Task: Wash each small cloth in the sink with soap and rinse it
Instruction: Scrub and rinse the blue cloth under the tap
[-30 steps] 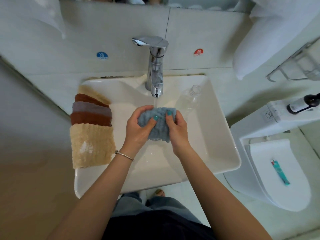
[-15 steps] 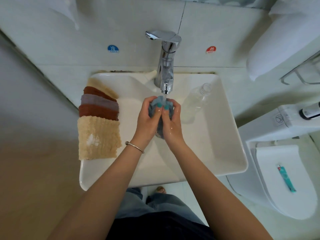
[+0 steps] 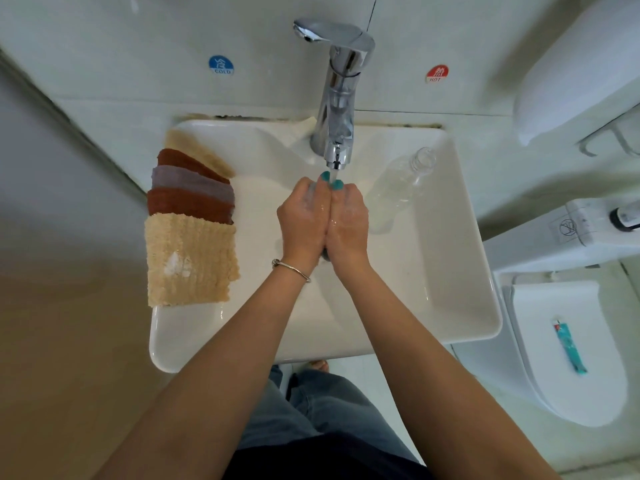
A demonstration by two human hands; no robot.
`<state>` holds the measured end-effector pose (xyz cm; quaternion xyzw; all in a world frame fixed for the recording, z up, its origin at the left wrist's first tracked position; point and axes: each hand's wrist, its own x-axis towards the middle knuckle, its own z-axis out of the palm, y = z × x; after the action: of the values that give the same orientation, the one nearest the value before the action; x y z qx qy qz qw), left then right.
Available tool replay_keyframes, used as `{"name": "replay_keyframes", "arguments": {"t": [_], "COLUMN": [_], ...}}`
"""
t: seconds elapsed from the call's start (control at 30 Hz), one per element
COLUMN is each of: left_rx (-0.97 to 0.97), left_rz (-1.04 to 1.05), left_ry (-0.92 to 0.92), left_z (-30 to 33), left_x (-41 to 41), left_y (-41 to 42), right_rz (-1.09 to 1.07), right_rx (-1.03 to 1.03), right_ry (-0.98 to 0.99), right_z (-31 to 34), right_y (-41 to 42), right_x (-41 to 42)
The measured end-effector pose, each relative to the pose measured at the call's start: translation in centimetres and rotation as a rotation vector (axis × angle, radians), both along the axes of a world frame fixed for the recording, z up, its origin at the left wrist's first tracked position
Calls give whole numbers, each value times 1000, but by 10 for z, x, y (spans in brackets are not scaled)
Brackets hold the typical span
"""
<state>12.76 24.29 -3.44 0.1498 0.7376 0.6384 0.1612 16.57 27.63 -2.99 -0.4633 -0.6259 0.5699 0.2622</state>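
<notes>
Because both hands are pressed side by side with fingers curled in, the cloth being washed is almost wholly hidden; only a dark sliver (image 3: 325, 253) shows at the heels of the palms. The left hand (image 3: 302, 221) and right hand (image 3: 347, 220) squeeze it together directly under the tap spout (image 3: 335, 160), so the stream falls on the fingertips and, by my reading, runs through the wad to rinse it. Foam on the knuckles suggests soap is not fully out yet.

Keeping the bundle low over the middle of the sink (image 3: 450, 271) lets drips fall into the basin rather than over its edges. Room to move is fair toward the near rim, tighter elsewhere: a clear plastic bottle (image 3: 398, 188) lies just right of the right hand, and the spout sits close above the fingers.

On the left rim, well apart from the hands, a stack of small cloths (image 3: 192, 216) overlaps like shingles, a beige one (image 3: 190, 261) nearest with a white blob, perhaps soap, on it. Right of the sink stands a toilet (image 3: 568, 358) with a teal tube (image 3: 570, 348) on its lid.
</notes>
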Motion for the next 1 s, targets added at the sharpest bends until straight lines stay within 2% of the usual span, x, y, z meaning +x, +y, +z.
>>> {"name": "replay_keyframes", "arguments": {"t": [0.1, 0.2, 0.27, 0.37, 0.47, 0.53, 0.67, 0.83, 1.0], "left_rx": [-97, -104, -67, 11, 90, 95, 102, 127, 30], "left_rz": [-39, 3, 43, -15, -115, -198, -264, -228, -412], "left_ry": [39, 19, -12, -113, -216, -171, -68, -4, -46], "left_z": [-4, -3, -2, 0, 3, 4, 9, 6, 10], "left_x": [-5, -6, -3, -1, -5, -6, -3, -23, -18], "left_y": [-1, 0, 0, -9, -19, -21, -29, -54, -34], "right_rz": [-10, -28, -3, 50, 7, -23, -23, 156, 20], "right_rx": [32, 2, 4, -4, -193, -246, -165, -80, -88], "right_ry": [-58, 21, 36, 75, 210, 239, 216, 129, 130], "right_z": [0, -3, 0, 11, 15, 13, 8, 13, 13], "right_y": [1, -1, -3, -4, 0, 4, 6, -7, 1], "right_x": [0, 1, 2, 10, 28, 42, 54, 32, 49]}}
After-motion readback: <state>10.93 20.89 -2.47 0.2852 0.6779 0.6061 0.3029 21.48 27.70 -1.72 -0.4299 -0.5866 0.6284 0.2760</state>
